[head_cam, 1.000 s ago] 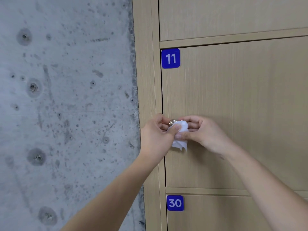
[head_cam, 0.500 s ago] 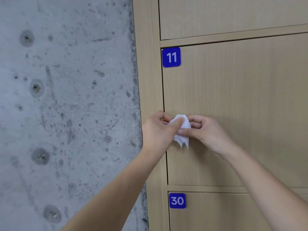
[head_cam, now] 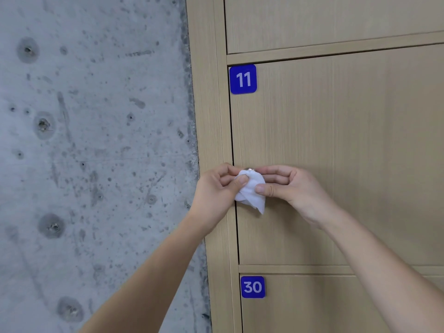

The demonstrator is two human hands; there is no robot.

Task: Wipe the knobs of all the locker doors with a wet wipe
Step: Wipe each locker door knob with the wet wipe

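Both hands (head_cam: pixel 216 188) pinch crumpled white wipe (head_cam: pixel 252 193) — knob (head_cam: pixel 249 169).

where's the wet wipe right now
In the head view the wet wipe is bunched over the knob at the left edge of locker door 11, pinched between the left hand and right hand.

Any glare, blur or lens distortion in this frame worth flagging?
Head view: even, soft light, faint shadows only; sharp throughout, the 11 label reads cleanly; one small glint on the knob above the wet wipe; wide-angle bowing tilts the locker frame and the door rails.
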